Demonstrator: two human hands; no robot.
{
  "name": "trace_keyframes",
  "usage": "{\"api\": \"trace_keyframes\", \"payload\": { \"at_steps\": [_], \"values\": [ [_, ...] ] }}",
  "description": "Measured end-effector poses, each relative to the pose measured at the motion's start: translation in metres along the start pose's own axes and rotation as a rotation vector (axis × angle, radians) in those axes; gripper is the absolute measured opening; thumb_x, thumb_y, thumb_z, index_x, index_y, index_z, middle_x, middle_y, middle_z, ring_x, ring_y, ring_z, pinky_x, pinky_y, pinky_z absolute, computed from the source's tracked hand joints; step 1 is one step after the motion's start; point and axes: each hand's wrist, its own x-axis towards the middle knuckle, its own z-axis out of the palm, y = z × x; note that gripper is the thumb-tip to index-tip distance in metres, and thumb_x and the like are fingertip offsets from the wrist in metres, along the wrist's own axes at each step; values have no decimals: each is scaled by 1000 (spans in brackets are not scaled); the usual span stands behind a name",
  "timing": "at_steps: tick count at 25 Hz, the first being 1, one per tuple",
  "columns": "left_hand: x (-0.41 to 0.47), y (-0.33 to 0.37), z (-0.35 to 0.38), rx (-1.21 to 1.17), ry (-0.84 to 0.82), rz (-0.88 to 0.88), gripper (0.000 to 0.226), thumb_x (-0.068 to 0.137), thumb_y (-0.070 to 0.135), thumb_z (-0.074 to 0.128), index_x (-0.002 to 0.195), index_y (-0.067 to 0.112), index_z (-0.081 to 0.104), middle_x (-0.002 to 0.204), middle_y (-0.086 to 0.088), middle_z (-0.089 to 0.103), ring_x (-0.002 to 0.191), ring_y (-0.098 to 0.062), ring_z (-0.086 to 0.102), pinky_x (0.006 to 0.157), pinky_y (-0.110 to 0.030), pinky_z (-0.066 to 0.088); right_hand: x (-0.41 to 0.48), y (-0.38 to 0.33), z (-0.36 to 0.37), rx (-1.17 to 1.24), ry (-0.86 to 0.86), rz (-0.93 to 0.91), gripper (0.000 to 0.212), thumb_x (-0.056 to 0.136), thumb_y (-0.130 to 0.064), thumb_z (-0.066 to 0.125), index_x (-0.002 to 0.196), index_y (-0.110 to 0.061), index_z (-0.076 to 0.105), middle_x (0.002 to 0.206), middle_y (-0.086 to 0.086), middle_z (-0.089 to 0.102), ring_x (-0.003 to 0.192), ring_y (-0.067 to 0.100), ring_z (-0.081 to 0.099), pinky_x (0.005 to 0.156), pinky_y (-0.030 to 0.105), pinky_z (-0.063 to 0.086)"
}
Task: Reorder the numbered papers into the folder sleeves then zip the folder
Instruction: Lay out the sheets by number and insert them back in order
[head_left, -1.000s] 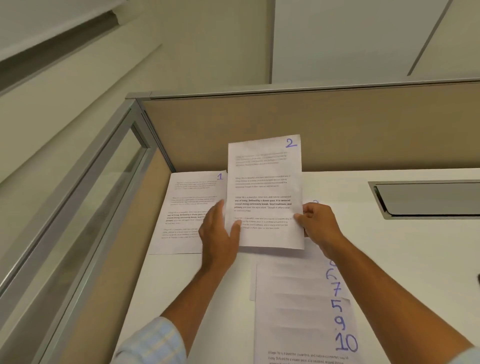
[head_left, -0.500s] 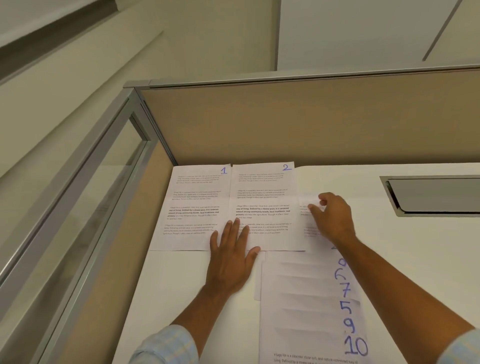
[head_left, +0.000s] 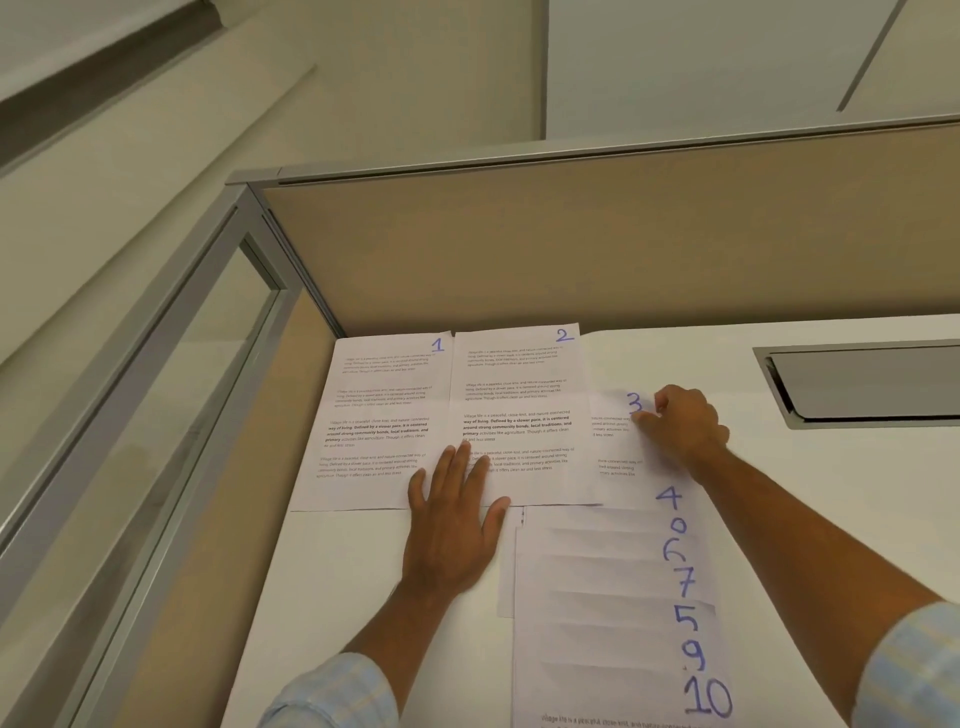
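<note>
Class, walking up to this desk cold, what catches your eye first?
Sheet 1 and sheet 2 lie side by side against the partition, the left hand flat on sheet 2. The right hand pinches sheet 3 at the top of a fanned stack whose blue numbers run out of order.

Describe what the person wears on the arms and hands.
The left hand and right hand are bare: no gloves, rings or watch in view. The left sleeve and right sleeve are pale blue checked cloth, ending well above the wrists.
</note>
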Motion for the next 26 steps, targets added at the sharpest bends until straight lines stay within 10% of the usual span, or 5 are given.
{"api": "trace_keyframes", "payload": {
  "at_steps": [10,15,19,26],
  "values": [
    [-1,-3,6,-1,64,11,60,105,57,39,151,20,53,165,-4,40,154,-24,34,121,-59,27,60,-6,-49,479,124,11,27,95,-22,72,79,-18,51,85,3,63,79,26,60,62,30,44],
    [0,-5,10,-2,84,10,60,105,57,39,151,20,52,167,-3,36,156,-24,30,122,-59,25,106,-2,-66,302,201,-45,13,97,-23,70,102,-12,65,101,11,68,98,35,66,76,34,46],
    [1,-4,9,12,108,28,62,104,55,42,154,20,50,169,-5,32,157,-26,27,121,-59,25,85,-2,-58,9,340,-166,42,98,-31,70,134,-15,56,131,15,58,123,39,55,101,54,43],
    [0,-3,5,64,77,54,59,107,57,34,153,25,51,167,-4,35,156,-26,31,121,-57,23,-7,31,0,-387,78,-311,56,106,-51,43,156,-26,40,167,5,31,150,26,31,119,50,25]
  ]
}}
